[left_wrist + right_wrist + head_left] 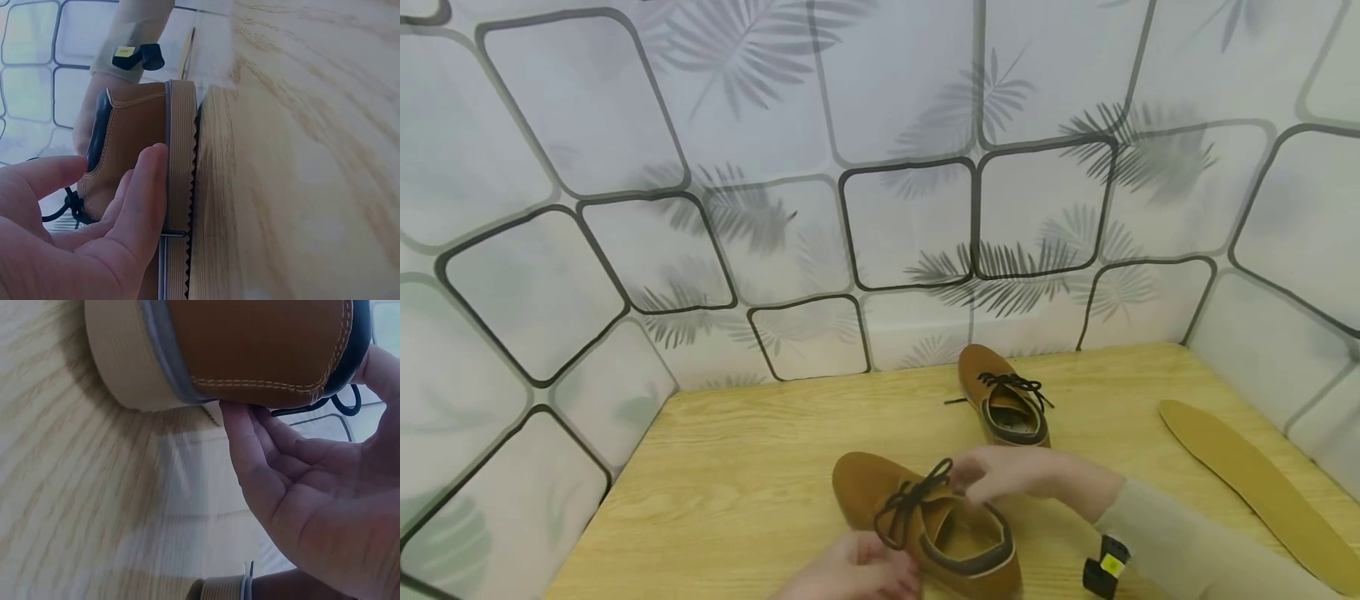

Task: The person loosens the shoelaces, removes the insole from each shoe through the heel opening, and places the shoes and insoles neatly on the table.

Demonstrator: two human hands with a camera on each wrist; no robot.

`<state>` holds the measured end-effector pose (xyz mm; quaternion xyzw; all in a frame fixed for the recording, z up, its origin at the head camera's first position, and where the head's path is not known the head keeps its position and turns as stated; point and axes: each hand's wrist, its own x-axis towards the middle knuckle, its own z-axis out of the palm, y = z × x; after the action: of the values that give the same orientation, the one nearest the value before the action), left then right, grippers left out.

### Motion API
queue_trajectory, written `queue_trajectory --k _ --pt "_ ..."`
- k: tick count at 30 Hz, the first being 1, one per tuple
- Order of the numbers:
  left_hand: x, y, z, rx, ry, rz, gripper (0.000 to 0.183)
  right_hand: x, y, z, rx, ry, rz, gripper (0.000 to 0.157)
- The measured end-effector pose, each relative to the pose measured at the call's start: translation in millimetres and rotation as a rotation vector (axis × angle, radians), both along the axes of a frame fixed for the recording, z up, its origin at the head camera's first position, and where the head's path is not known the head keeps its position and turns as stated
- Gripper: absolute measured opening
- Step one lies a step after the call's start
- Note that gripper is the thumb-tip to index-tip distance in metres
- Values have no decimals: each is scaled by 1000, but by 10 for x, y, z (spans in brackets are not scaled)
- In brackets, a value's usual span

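A brown lace-up shoe (pixel 880 487) with a dark padded collar and a tied black lace (pixel 904 504) stands on the wooden table in the head view. My left hand (pixel 861 571) is at its near side. In the left wrist view, the fingers (pixel 145 187) lie fairly straight along the upper just above the ribbed sole (pixel 181 156), the thumb apart near the collar. On the far side, my right hand (pixel 1011 475) holds the shoe by its upper. The right wrist view shows its fingers (pixel 244 440) on the outside, thumb tip hidden behind the collar.
A matching brown shoe (pixel 981 367) stands farther back with its lace tied. To the right lies a long tan insole-shaped piece (pixel 1247 475). Patterned white sheeting (pixel 910 225) walls the wooden table (pixel 722 467) at the back and sides.
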<state>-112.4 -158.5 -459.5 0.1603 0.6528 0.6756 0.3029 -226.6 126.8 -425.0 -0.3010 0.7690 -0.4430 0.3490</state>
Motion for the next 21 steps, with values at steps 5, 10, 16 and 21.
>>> queue_trajectory --k 5,10,16,21 --pt "-8 -21 -9 -20 31 -8 40 -24 13 -30 2 2 11 56" --pt "-31 -47 -20 -29 41 -18 40 -19 75 -48 6 -37 6 59" --pt "-76 -125 -56 -41 73 -17 38 28 211 -41 23 -41 -9 69" --pt "-127 -224 -84 -70 99 13 35 36 301 -76 0 -70 5 61"
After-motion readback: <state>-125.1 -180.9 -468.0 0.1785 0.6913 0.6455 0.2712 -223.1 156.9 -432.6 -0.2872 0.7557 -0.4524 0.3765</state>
